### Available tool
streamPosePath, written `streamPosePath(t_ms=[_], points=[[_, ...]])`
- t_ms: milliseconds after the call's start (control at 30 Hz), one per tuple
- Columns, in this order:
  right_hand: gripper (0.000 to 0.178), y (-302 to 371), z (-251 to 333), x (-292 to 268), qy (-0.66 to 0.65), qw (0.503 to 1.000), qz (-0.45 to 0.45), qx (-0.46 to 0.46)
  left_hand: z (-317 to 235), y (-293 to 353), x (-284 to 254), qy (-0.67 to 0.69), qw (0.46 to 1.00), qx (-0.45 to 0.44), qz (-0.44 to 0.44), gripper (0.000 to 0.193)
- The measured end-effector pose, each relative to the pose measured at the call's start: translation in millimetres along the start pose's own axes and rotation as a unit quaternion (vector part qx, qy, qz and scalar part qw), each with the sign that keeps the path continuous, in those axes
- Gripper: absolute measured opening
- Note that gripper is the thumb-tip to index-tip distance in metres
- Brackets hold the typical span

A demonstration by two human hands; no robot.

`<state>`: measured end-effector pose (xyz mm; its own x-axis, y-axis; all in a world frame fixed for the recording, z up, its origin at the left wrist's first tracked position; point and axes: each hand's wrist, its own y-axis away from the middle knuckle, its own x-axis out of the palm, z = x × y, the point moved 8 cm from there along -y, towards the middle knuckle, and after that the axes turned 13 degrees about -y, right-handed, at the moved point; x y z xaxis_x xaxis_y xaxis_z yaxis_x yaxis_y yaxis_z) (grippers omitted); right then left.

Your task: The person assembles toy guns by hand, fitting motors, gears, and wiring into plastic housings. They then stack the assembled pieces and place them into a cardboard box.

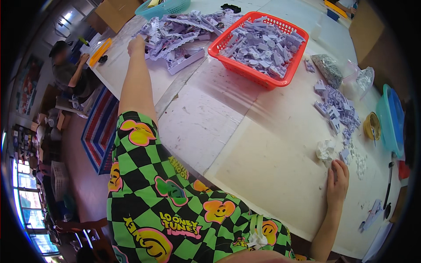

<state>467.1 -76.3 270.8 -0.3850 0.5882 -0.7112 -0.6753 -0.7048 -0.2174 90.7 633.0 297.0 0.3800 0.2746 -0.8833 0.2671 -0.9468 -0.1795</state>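
Note:
My left arm stretches to the far left of the table. There my left hand (137, 45) is at the left edge of a heap of lavender plastic parts (175, 37); its fingers are mostly hidden, so I cannot make out a grip. My right hand (338, 177) rests on the table at the right, fingers loosely bent and thumb apart, with nothing visible in it. Just beyond its fingertips lie a small lavender piece (345, 155) and a crumpled white tissue (325, 150). A red basket (245, 72) full of small lavender parts stands between the heap and the right-hand pile.
Loose lavender parts (335, 107) are piled at the right, beside clear bags (328, 70) of small pieces. Beyond them stand a yellowish bowl (372, 126) and a teal basin (387, 118). A turquoise basket (169, 8) is at the back. Another person (70, 68) is at far left.

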Motion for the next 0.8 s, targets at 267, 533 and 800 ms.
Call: streamPosePath(t_ms=[267,533,800], points=[[0.022,0.1,-6.3,-2.7,0.009,1.000,0.000,0.009,36.6,66.7,50.5,0.357,0.923,-0.143,-0.022,0.074],[0.021,-0.6,5.0,-1.5,0.025,1.000,-0.014,0.002,5.6,56.0,88.3,0.392,0.914,0.033,-0.101,0.067],[0.025,-14.1,-3.7,-3.4,0.036,0.998,0.003,-0.057,-90.7,112.2,223.7,0.236,0.931,0.277,-0.026,0.042]])
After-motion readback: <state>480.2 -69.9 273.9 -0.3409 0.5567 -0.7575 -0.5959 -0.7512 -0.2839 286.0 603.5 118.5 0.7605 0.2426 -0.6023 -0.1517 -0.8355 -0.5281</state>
